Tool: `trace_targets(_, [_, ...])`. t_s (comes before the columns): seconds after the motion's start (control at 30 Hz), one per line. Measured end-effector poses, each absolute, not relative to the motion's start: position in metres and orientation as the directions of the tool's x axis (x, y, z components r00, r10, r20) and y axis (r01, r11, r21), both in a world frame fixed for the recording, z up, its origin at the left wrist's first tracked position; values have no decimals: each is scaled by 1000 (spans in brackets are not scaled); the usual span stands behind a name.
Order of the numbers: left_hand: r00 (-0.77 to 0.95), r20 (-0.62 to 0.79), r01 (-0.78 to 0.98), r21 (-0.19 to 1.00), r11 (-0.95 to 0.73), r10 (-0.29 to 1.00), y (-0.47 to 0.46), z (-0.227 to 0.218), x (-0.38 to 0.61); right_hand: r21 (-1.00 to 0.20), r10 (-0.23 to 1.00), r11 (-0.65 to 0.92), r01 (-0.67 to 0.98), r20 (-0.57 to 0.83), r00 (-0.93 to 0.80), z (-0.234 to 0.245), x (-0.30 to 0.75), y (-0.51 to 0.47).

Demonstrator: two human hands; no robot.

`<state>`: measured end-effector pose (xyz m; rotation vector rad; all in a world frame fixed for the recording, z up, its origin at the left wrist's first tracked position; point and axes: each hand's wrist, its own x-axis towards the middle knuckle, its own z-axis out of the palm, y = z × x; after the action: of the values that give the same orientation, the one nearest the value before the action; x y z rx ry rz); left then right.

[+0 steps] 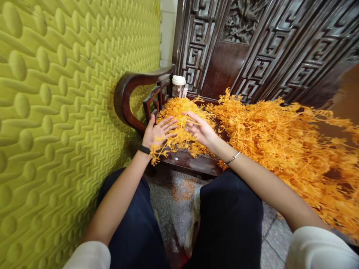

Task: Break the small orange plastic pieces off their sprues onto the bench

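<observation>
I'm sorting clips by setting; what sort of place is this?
Probably a home's sitting area: a dark carved wooden bench, a yellow-green embossed wall covering and speckled grey floor tiles suggest it.

One marking noted. On the white-lidded jar [178, 87], at the right side as viewed, a narrow white label [185, 92] carries small dark characters running along its length. They are too small and blurred to read with certainty. No legible text recorded.
</observation>
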<state>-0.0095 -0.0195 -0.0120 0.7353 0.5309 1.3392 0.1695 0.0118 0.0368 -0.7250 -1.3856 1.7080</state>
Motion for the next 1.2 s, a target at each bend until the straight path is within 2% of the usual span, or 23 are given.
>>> trace_targets(0.1, [104,50,-680,732,34,993,-20,-10,-9,-975,928,9,-221,91,-361,34,176,24])
trace_targets(0.23, [-10,19,-696,718,-21,1000,-18,-11,-7,-965,951,43,-257,118,-287,32,182,31])
trace_targets(0.5, [-258,-48,-713,683,-157,965,-8,-19,-12,-925,920,90,-369,219,-324,31,182,36])
trace_targets(0.83, [-281,4,-684,700,-204,960,-5,-24,-9,-877,909,57,-478,243,-337,38,181,29])
trace_targets(0.97, [-114,-114,-620,784,19,987,-3,-25,-14,-870,861,26,-493,270,-431,38,179,25])
trace_targets(1.03, [153,-198,-507,825,248,968,-6,-25,-15,-890,833,20,-455,266,-485,37,178,23])
trace_targets(1.1, [480,-280,-290,844,451,831,-9,-24,-12,-911,793,-4,-412,248,-556,38,178,20])
trace_targets(1.13, [601,-298,-198,844,499,742,-11,-24,-10,-921,764,-25,-390,234,-601,38,178,18])
trace_targets(1.2, [701,-248,-184,844,504,669,-14,-25,-5,-937,684,-77,-342,200,-702,39,180,15])
